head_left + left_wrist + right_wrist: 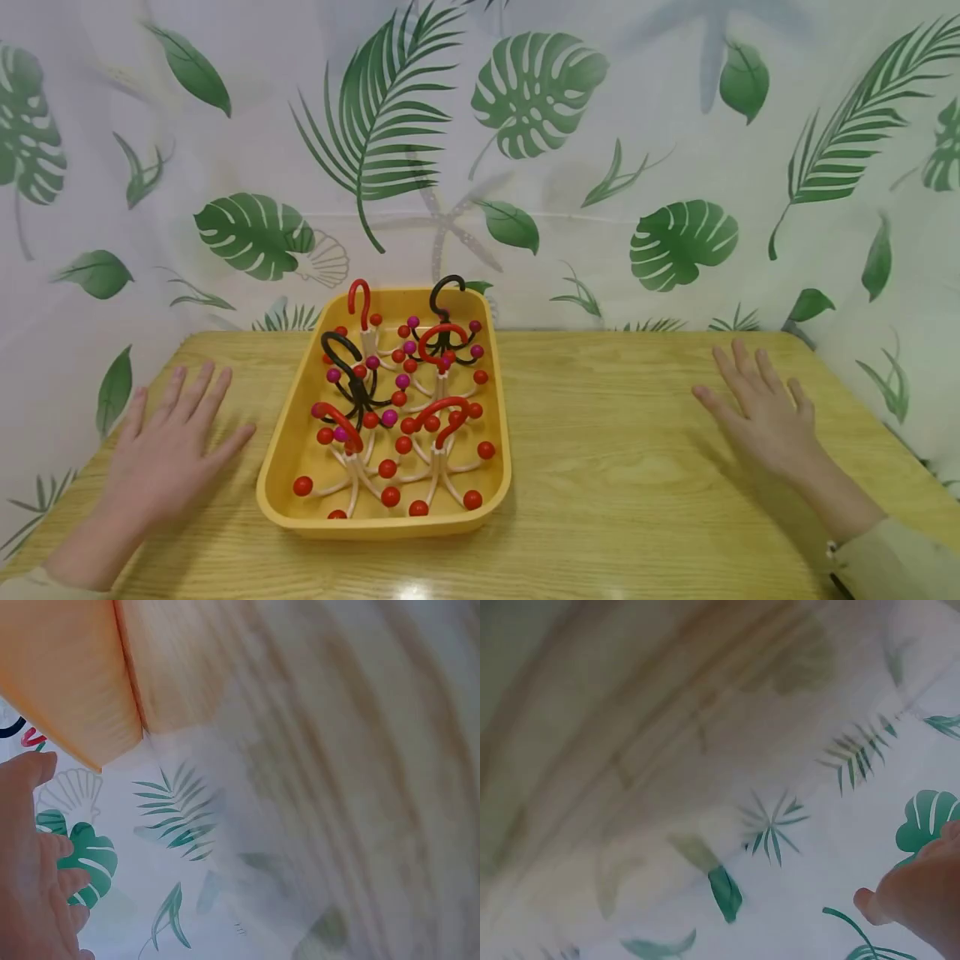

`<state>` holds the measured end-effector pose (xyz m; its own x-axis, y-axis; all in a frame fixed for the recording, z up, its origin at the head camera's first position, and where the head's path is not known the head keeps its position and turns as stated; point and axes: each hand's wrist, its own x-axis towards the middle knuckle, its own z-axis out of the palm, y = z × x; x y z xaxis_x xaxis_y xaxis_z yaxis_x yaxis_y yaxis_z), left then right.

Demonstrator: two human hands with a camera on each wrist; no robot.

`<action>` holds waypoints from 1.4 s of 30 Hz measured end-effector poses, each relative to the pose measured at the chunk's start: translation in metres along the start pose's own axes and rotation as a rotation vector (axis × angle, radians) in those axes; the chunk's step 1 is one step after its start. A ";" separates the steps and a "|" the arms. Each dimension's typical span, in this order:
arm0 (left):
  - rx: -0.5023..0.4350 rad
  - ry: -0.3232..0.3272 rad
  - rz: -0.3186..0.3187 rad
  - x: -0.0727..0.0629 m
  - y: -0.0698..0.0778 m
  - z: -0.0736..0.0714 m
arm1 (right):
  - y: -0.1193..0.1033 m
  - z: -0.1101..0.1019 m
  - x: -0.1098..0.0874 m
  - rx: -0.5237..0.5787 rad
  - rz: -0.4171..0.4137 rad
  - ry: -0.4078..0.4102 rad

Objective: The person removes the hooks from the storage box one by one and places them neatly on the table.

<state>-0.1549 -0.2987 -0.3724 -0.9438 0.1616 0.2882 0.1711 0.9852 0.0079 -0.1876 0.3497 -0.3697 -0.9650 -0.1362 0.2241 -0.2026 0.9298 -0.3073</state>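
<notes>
My left hand (168, 450) is held palm down over the table's left side, fingers straight and spread, apart from the yellow tray (390, 525). My right hand (772, 425) is over the right side, also spread and holding nothing. Inside the tray stand several hook-topped pieces with splayed, ball-tipped legs. Two are black with magenta balls, such as the black hooked piece (358, 392). The others have red hooks, pale legs and red balls, like the red hooked piece (438, 454). In the left wrist view the hand (30, 855) appears below the tray's outer wall (67, 667).
The wooden table (600, 467) reaches back to a white cloth (555, 208) printed with green leaves, which also hangs along both sides. The tray stands left of the table's middle, between the hands. Sleeve fabric blurs much of both wrist views.
</notes>
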 end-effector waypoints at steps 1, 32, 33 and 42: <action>-0.016 -0.003 -0.006 0.000 0.000 -0.001 | -0.001 -0.001 0.001 0.011 -0.004 0.003; -0.301 -0.145 0.149 -0.021 0.063 -0.018 | -0.234 -0.002 0.015 0.537 -0.673 0.075; -0.300 -0.148 0.146 -0.021 0.064 -0.018 | -0.243 -0.002 0.016 0.559 -0.684 0.064; -0.306 -0.198 0.115 -0.025 0.067 -0.016 | -0.305 0.014 0.016 0.654 -0.653 -0.050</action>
<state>-0.1151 -0.2372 -0.3634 -0.9448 0.3073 0.1137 0.3272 0.9024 0.2805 -0.1437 0.0588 -0.2850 -0.6296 -0.5938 0.5010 -0.7477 0.2879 -0.5983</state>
